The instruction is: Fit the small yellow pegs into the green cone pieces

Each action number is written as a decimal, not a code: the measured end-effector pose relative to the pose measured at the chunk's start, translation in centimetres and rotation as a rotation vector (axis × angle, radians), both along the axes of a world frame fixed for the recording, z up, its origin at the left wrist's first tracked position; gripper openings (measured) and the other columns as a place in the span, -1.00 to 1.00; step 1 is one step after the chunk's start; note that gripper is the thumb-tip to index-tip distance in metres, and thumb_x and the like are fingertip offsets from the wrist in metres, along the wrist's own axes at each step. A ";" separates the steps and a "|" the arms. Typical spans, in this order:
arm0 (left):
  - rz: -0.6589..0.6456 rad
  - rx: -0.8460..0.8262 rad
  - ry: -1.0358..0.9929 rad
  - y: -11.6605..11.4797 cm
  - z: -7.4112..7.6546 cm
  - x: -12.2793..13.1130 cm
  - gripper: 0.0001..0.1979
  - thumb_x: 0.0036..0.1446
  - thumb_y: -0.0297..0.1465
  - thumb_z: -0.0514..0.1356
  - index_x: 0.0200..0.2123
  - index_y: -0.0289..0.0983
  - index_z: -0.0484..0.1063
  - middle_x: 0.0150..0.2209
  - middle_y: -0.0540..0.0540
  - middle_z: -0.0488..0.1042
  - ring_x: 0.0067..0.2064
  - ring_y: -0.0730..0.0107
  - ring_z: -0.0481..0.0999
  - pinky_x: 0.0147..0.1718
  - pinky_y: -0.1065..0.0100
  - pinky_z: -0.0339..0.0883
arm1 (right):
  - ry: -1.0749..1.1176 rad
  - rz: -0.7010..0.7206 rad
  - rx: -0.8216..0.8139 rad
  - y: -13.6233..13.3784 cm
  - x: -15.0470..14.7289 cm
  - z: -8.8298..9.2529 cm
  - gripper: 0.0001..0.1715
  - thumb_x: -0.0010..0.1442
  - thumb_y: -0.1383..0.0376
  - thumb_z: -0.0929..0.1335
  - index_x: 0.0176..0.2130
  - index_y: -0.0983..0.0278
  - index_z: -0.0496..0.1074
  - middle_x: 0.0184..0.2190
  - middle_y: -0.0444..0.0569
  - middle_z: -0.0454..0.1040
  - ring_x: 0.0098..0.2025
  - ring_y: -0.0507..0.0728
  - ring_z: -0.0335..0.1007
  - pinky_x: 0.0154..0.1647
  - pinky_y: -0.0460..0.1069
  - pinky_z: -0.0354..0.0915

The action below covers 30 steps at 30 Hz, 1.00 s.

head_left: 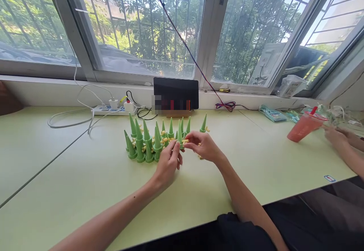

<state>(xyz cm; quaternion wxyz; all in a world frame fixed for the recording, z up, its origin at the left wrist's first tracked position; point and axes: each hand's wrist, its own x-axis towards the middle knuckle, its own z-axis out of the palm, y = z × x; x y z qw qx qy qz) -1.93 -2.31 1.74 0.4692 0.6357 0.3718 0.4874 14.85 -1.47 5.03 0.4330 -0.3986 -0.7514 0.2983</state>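
Note:
My left hand [168, 160] is closed around the lower part of a green cone [179, 132], which points upward. From the right, my right hand [207, 146] pinches a small yellow piece [185, 141] against the cone's side; whether it is attached there I cannot tell. Several more green cones [140, 145] stand in a cluster to the left and behind, some of them stacked. Small yellow pieces [163, 139] show among them. Apart from the group, one green cone [203, 123] stands behind my right hand with a yellow piece at its base.
A dark tablet [176, 91] leans on a stand by the window. A power strip [108, 110] with cables lies at the back left. On the right are a red drink cup [305, 126], teal packets [272, 113] and another person's hands [339, 137].

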 end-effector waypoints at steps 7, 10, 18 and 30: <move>-0.041 0.013 0.019 0.1 -0.5 0.0 -0.60 0.30 -0.06 -0.01 -0.38 -0.26 0.26 -0.45 0.03 0.35 -0.62 0.59 0.31 -0.69 0.47 0.20 | -0.067 -0.037 0.103 0.2 0.0 -0.5 -0.70 0.22 0.11 0.38 -0.39 0.29 0.43 -0.51 -0.13 0.43 -0.51 -0.01 0.20 -0.47 -0.09 0.20; -0.048 0.035 0.035 0.2 -0.8 -0.1 -0.60 0.31 -0.07 -0.02 -0.38 -0.26 0.27 -0.44 0.03 0.36 -0.61 0.58 0.33 -0.69 0.47 0.19 | -0.087 -0.045 0.135 0.2 -0.1 -0.5 -0.70 0.23 0.14 0.37 -0.43 0.28 0.40 -0.53 -0.14 0.40 -0.52 -0.02 0.19 -0.48 -0.10 0.18; -0.096 0.081 0.038 -0.3 -0.7 -0.1 -0.65 0.32 -0.10 -0.01 -0.26 -0.27 0.30 -0.25 -0.06 0.45 -0.59 0.62 0.34 -0.68 0.46 0.22 | -0.092 -0.059 0.207 -0.4 -0.3 -0.2 -0.67 0.24 0.18 0.36 -0.49 0.28 0.31 -0.58 -0.14 0.39 -0.55 -0.03 0.15 -0.52 -0.11 0.13; -0.097 0.091 0.095 -0.3 -1.7 -0.3 -0.68 0.30 -0.12 0.05 -0.08 -0.24 0.31 -0.59 0.10 0.30 -0.60 0.48 0.38 -0.65 0.44 0.22 | -0.107 -0.115 0.273 -0.5 -0.5 -0.1 -0.62 0.25 0.23 0.30 -0.55 0.26 0.15 -0.65 -0.22 0.15 -0.58 -0.05 -0.01 -0.55 -0.11 0.02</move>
